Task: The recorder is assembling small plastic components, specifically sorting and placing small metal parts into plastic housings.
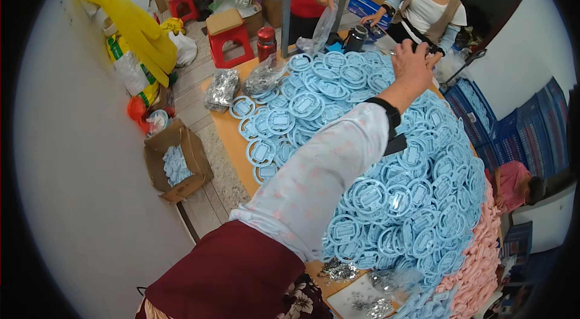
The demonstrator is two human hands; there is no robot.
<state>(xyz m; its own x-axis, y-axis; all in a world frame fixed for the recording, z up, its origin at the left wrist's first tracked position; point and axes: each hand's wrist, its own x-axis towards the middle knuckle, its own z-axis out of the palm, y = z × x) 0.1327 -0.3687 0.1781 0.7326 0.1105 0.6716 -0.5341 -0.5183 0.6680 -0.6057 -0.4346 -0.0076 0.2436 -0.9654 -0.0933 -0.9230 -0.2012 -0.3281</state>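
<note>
My left arm, in a pale patterned sleeve under maroon cloth, stretches across a large heap of light-blue round plastic frames [368, 195]. My left hand [413, 68] is over the far right side of the heap, at the table's far edge, its back toward me. Its fingers are bent and spread apart. Something dark shows beyond the fingertips, and I cannot make out whether they touch it. A black band [386, 110] circles the wrist. My right hand is out of view.
Bags of small silvery parts [222, 89] lie at the table's left corner, near a red flask [266, 43]. Pink plastic pieces [474, 264] are piled at right. A cardboard box [175, 162] stands on the floor. Co-workers stand across the table; blue crates [531, 132] are stacked at right.
</note>
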